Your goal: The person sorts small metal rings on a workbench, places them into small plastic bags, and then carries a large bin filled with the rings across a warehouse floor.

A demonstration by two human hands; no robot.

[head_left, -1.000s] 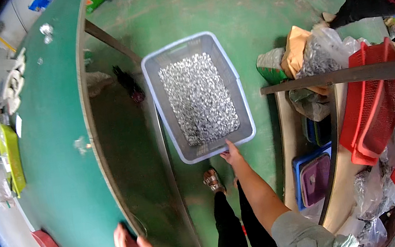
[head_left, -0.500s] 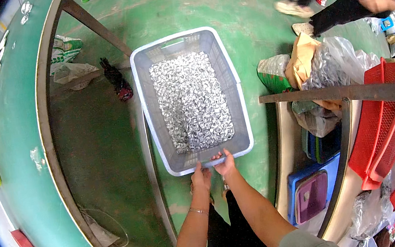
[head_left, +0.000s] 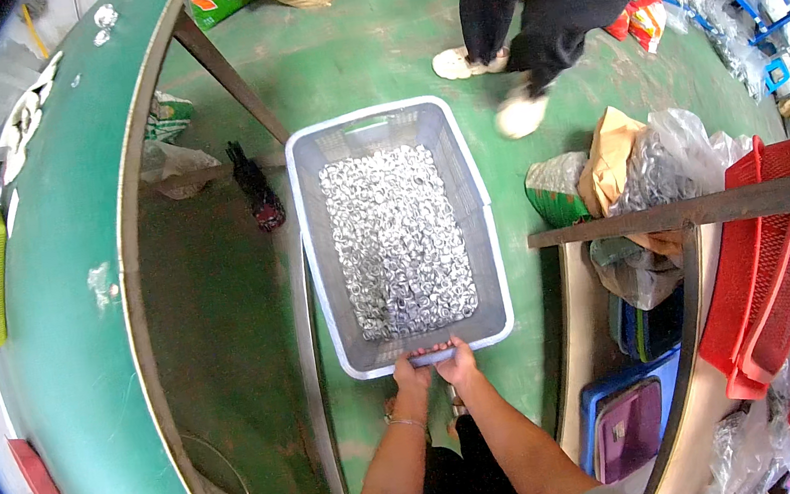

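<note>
A grey-blue plastic crate (head_left: 323,287) with a pale rim stands in front of me, low over the green floor. Many small shiny silver metal pieces (head_left: 399,236), ring-like in shape, cover its bottom. Both my hands are at the handle in the middle of the crate's near side. My left hand (head_left: 412,373) grips it left of the middle, fingertips curled over the rim. Close beside it, my right hand (head_left: 456,364) has its fingers wrapped round the same handle. Whether the crate's underside touches the floor is hidden.
A green-topped table (head_left: 82,392) runs along the left, a dark umbrella-like bundle (head_left: 256,191) under it. On the right are a shelf frame (head_left: 693,210), stacked red baskets (head_left: 771,265) and bags (head_left: 651,165). Ahead right, a person in black trousers (head_left: 545,24) is close to the crate's path.
The crate and my hands sit lower in the picture. My right fingers, earlier raised over the rim, have closed round the handle. The other person has come left and nearer the middle.
</note>
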